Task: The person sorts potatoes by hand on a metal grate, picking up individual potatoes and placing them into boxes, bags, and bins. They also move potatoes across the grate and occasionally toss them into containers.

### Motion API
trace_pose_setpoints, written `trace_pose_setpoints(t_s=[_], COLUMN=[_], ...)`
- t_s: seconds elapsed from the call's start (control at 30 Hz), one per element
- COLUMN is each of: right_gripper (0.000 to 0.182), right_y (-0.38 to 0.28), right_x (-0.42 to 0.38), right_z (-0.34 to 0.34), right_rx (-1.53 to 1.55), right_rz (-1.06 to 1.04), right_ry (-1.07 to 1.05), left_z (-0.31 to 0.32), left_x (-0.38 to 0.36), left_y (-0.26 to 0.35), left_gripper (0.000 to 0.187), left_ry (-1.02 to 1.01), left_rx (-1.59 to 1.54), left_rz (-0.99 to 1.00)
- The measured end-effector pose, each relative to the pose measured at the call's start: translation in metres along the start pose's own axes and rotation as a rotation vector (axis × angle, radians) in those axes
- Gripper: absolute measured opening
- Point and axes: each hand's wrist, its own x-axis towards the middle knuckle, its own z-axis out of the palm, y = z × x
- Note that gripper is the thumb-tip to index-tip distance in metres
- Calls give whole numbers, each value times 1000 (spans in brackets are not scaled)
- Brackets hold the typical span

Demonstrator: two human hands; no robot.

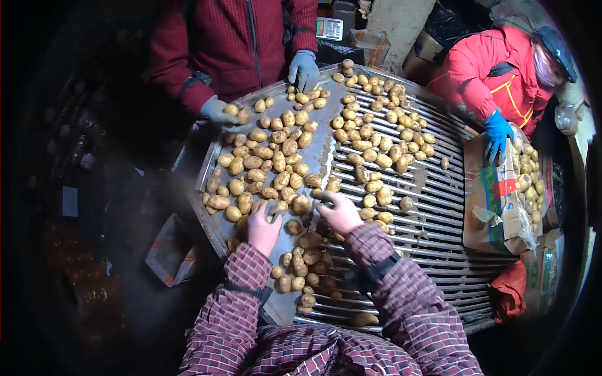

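Many yellow, soil-marked potatoes (289, 147) lie on a metal sorting table, part smooth grey sheet (321, 119) and part slatted bars (433, 210). My left hand (264, 230), in a pinkish glove with dark fingertips, is over the sheet, its fingers curled around a potato (272, 212). My right hand (340, 215), gloved the same way, reaches in from the right with thumb and fingers apart. Close by its fingertips is a potato (302, 203), and I see nothing held in that hand. Smaller potatoes (298, 268) lie between my forearms.
Across the table, a co-worker's grey-gloved hand (227, 114) holds potatoes; the other grey glove (305, 71) rests near the edge. At right, a co-worker's blue glove (498, 135) touches a cardboard box (484, 207) of potatoes. A red cloth (509, 291) hangs at the right corner.
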Motion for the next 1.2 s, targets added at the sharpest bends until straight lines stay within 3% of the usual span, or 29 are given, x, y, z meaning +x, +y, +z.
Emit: trace_pose_setpoints(t_s=[0.03, 0.1, 0.17, 0.2, 0.3, 0.33, 0.37, 0.43, 0.5, 0.53, 0.63, 0.67, 0.7, 0.77, 0.8, 0.87, 0.9, 0.93, 0.97, 1.0, 1.03, 1.1, 1.13, 1.17, 1.2], right_gripper=[42, 51, 54, 55, 53, 55, 57, 53, 50, 49, 45, 40, 38, 42, 45, 44, 44, 44, 46, 47, 54, 59, 59, 60, 54], right_y=[-12, -2, -2, -1, 39, 58, 75, 63, 41, 35, 37, 23, 16, -5, -7, -35, -76, -89, -105, -120, -121, -155, -148, -136, -86], right_x=[12, 33, 26, 16, -9, -16, -26, -66, -93, -98, -105, -103, -108, -106, -111, -121, -131, -138, -149, -159, -184, -217, -212, -201, -180], right_z=[15, 59, 71, 63, 38, 22, 7, -27, -37, -37, -23, -20, -14, 0, 14, 39, 60, 82, 100, 118, 144, 118, 107, 96, 61], right_rx=[-248, -705, -639, -578, -65, 199, 465, 1011, 1390, 1515, 1320, 1630, 1601, 1381, 1177, 897, 1230, 835, 643, 437, 316, 180, 161, 145, -26], right_rz=[-90, 36, 58, 4, 19, 89, 162, 440, 464, 456, 379, 503, 579, 467, 302, 229, 572, 67, 70, 32, -361, -238, -238, -238, -132], right_ry=[-9, -199, -163, -158, -172, -234, -297, -310, -138, -132, -137, -203, -211, -436, -450, -531, -576, -755, -942, -1130, -927, -872, -793, -720, -413], left_z=[4, 10, 26, 27, 40, 8, -2, -27, -35, -44, -67, -77, -91, -129, -141, -165, -170, -173, -172, -162, -142, -164, -143, -169, -195], left_x=[7, 16, 23, 20, 12, 4, -5, -35, -61, -78, -122, -137, -152, -185, -207, -251, -273, -294, -316, -347, -365, -393, -427, -401, -370], left_y=[-3, 9, 8, 7, -44, -9, -20, -3, -31, -8, -68, -74, -81, -101, -116, -140, -161, -180, -202, -253, -296, -208, -281, -170, -52], left_gripper=[52, 62, 62, 60, 39, 43, 48, 50, 58, 60, 55, 49, 48, 48, 48, 47, 45, 46, 43, 42, 47, 56, 53, 40, 28], left_ry=[132, -260, -324, -284, -70, -238, -450, -392, -555, -362, -502, -323, -99, -121, -33, 154, 201, 266, 325, 214, 346, 427, 414, 313, 133], left_rx=[292, 574, 763, 686, -208, -755, -1126, -1167, -1527, -1340, -1553, -1622, -1556, -1578, -1562, -1487, -1458, -1472, -1536, -1586, -1246, -1518, -1614, -1278, -988], left_rz=[260, 28, -72, -63, 52, -284, -478, -542, -647, -602, -556, -460, -548, -340, -376, -534, -578, -675, -750, -546, -485, -840, -542, -882, -1186])
